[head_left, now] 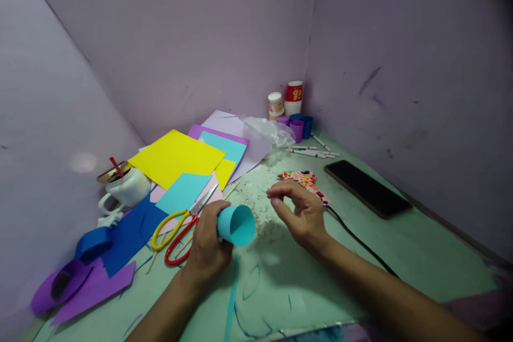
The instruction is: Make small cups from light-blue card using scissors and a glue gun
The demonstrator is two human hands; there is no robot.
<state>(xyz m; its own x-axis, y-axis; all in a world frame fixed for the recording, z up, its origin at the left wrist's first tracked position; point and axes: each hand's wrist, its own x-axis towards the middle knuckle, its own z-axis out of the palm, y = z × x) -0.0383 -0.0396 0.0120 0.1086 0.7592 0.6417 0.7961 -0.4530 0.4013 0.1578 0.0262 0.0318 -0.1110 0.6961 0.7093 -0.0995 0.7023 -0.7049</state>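
Note:
My left hand (209, 238) is wrapped round a light blue paper cup (236, 225), its round open end tilted towards me and to the right. To the right of it, my right hand (298, 211) hovers above the table with thumb and forefinger pinched together. What sits between those fingertips, if anything, is too small to make out. Just behind the right hand lies a flower-patterned glue gun (300, 176), partly hidden, with a black cable (356, 238). Scissors (187, 225) with one yellow and one red handle rest beside my left hand.
Coloured paper sheets (176, 157) cover the left back. At far left are a white mug (130, 189), a blue paper ring (94, 244) and purple paper (96, 291). A phone (366, 187) lies right; markers (312, 153), paper cups (294, 97) and a plastic bag (270, 132) stand near the corner.

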